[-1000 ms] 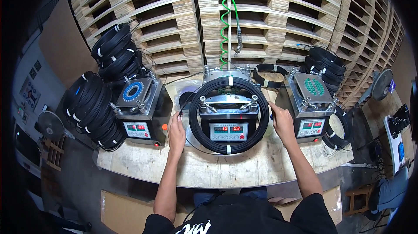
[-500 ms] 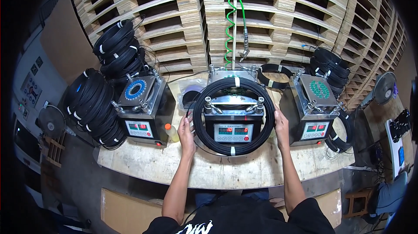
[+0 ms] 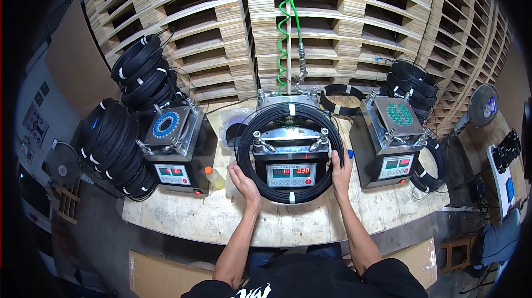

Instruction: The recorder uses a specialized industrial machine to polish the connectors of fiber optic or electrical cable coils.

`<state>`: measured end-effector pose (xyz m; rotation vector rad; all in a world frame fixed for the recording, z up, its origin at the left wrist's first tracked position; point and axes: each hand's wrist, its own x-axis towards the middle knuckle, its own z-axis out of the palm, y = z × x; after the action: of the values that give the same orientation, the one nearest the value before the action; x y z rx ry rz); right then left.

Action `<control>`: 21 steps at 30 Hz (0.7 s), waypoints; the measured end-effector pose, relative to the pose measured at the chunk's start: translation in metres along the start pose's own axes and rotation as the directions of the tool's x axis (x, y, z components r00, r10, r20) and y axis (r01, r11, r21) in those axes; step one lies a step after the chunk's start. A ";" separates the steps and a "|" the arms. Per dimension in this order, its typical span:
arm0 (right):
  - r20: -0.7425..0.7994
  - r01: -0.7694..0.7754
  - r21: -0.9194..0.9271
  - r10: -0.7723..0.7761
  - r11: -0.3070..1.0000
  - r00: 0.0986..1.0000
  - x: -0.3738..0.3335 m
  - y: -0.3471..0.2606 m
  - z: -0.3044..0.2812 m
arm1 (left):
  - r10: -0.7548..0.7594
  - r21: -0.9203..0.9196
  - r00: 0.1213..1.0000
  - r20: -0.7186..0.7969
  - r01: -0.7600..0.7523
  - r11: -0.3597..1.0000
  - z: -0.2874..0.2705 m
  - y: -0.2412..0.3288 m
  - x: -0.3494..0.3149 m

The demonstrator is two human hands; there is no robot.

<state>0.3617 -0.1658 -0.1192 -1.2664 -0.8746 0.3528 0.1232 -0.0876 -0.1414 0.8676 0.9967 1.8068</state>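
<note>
A large coil of black cable [image 3: 260, 187], bound with white tape bands, stands upright between my hands, in front of the middle press-like machine [image 3: 291, 157]. My left hand [image 3: 245, 188] cups its lower left side, fingers stretched along the outside. My right hand [image 3: 341, 174] grips its right side, thumb toward me and fingers partly hidden. The machine's lit red display and its metal clamps show through the ring.
Similar machines stand at left [image 3: 173, 157] and right [image 3: 390, 148] on the wooden table [image 3: 183, 215]. Black coils [image 3: 111, 148] are stacked on the left, more [image 3: 413, 87] at back right. A bottle with an orange cap [image 3: 214, 177] stands near my left hand. A green air hose [image 3: 299, 26] hangs above.
The coil sits slightly lower in the view. My left hand has slid down its side with the fingers straightened. Displays on the machines have changed. The whole view has shifted a little.
</note>
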 end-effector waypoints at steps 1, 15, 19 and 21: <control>0.002 0.002 0.003 -0.002 1.000 1.000 0.002 0.000 0.001 | -0.015 0.001 1.000 0.000 0.015 1.000 0.000 0.000 0.002; -0.002 0.046 0.035 -0.046 0.998 0.999 -0.024 -0.120 -0.028 | 0.162 -0.015 0.968 0.190 -0.162 0.987 0.009 0.117 -0.039; 0.100 -0.120 -0.040 0.124 0.992 0.987 -0.099 -0.119 -0.063 | 0.010 0.132 0.988 0.152 -0.030 0.991 -0.061 0.120 -0.118; 0.144 -0.203 -0.106 0.217 0.974 0.966 -0.132 -0.103 -0.071 | -0.052 0.214 0.993 0.104 0.028 0.976 -0.104 0.115 -0.153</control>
<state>0.3061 -0.3337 -0.0765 -1.4348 -0.8970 0.5917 0.0504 -0.2904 -0.1086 1.0572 1.1425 1.6209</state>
